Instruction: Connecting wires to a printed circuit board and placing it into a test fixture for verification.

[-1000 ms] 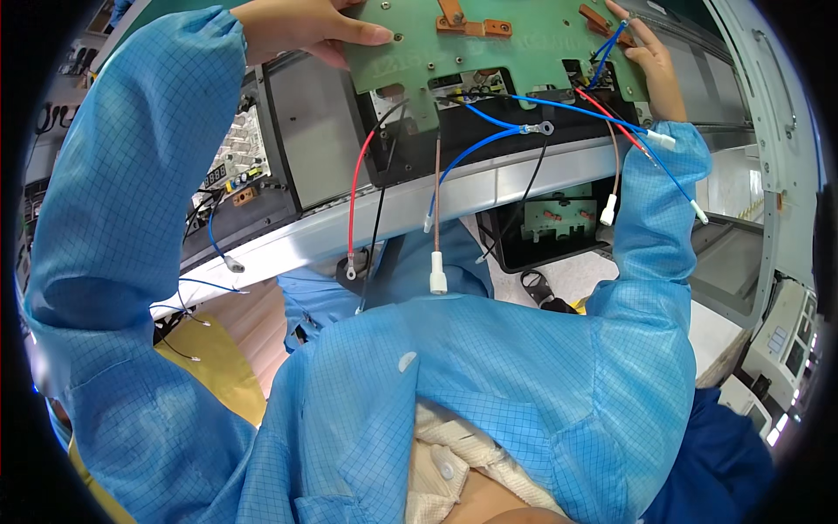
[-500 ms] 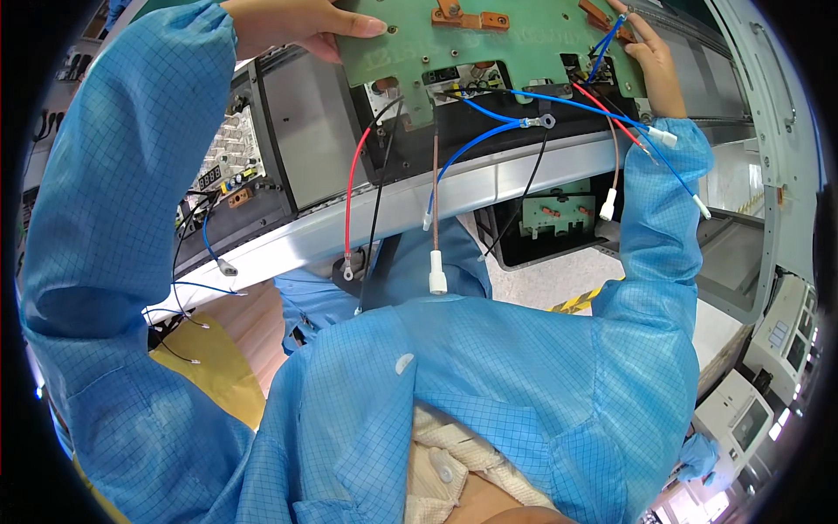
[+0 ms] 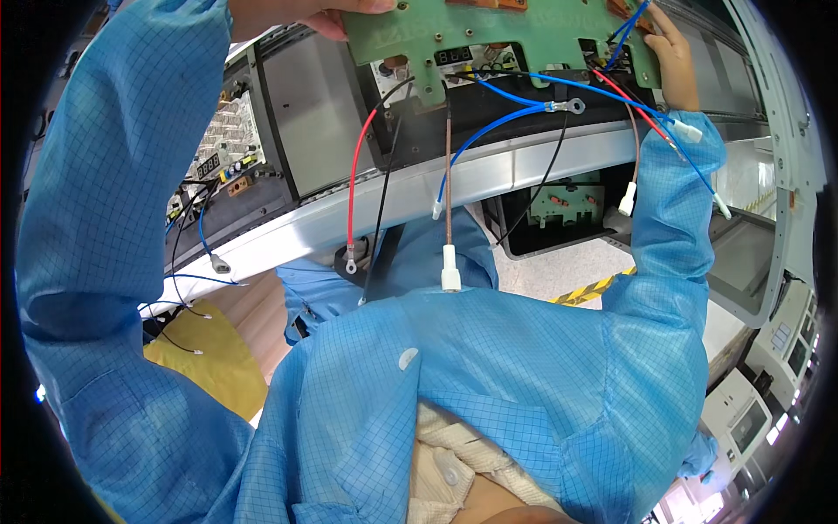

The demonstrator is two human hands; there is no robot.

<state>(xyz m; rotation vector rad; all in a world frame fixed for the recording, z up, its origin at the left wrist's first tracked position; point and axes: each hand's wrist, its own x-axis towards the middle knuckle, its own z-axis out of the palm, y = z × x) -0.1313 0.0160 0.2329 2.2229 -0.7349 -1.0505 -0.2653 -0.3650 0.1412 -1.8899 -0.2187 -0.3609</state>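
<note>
A green circuit board (image 3: 489, 39) is held up at the top of the view, above a black tray on the conveyor. My left hand (image 3: 297, 13) grips its left edge, thumb on the board. My right hand (image 3: 674, 54) holds the right edge beside the blue and red wires. Several loose wires hang from the board: a red wire (image 3: 352, 192) with a ring terminal, a black wire (image 3: 381, 201), a brown wire (image 3: 449, 175) ending in a white connector (image 3: 450, 279), and blue wires (image 3: 497, 122). Both arms wear blue checked sleeves.
A metal conveyor rail (image 3: 489, 175) runs across below the board. Another board with wires (image 3: 218, 148) lies in a tray at left. A black tray (image 3: 567, 205) with a green board sits lower down. Yellow cloth (image 3: 214, 362) lies at lower left; grey devices (image 3: 768, 375) stand at right.
The board has risen toward the top of the view with both hands on it. The view has shifted, so the lower black tray and the wires now show more.
</note>
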